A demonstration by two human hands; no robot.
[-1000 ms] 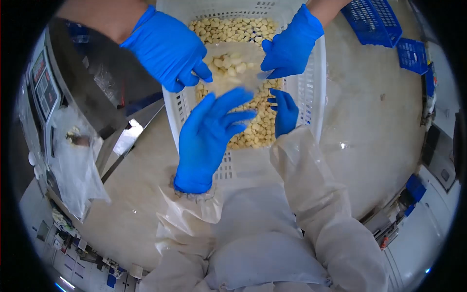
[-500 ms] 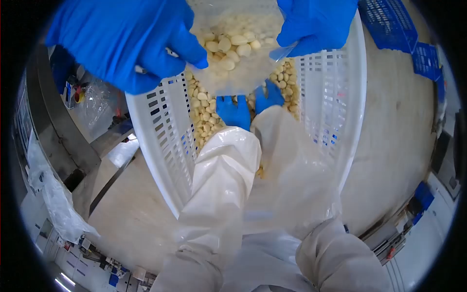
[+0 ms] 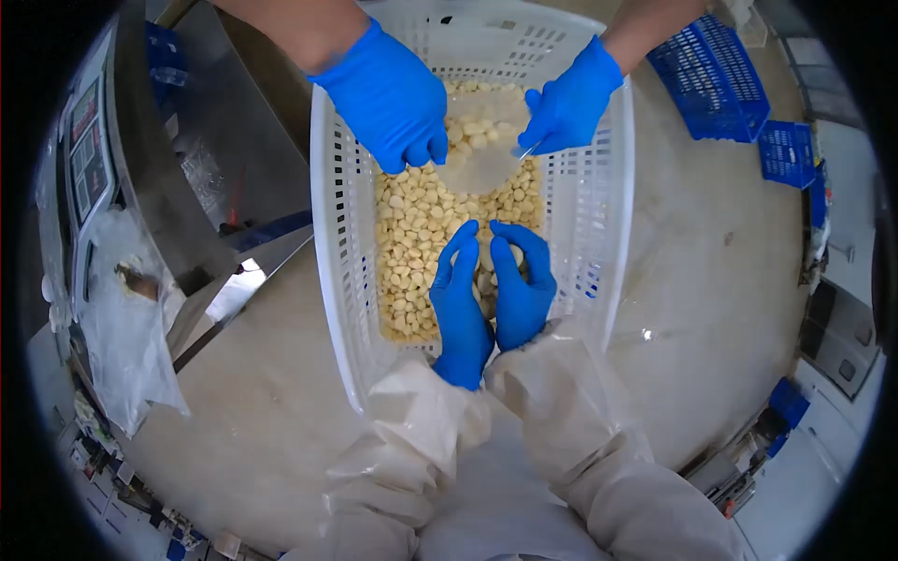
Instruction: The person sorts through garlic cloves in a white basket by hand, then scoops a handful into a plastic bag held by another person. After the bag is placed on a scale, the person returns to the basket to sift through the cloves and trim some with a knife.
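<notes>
A white perforated basket holds many pale cream, rounded pieces that look like peeled garlic cloves. Over the near part of the pile, my left hand and my right hand, both in blue gloves, curve toward each other with fingertips close together. A few pale pieces show in the cup between them. Just beyond, a clear plastic bag with similar pieces in it is held by another person's blue-gloved hands, one on each side of its mouth.
The basket stands on a pale surface. To the left is a metal-framed machine with a panel and hanging clear plastic. Blue crates lie at the upper right.
My hands have risen from the pile and come together, cupped around pieces. The other person's hands and the bag appear farther off, and more of the basket shows.
</notes>
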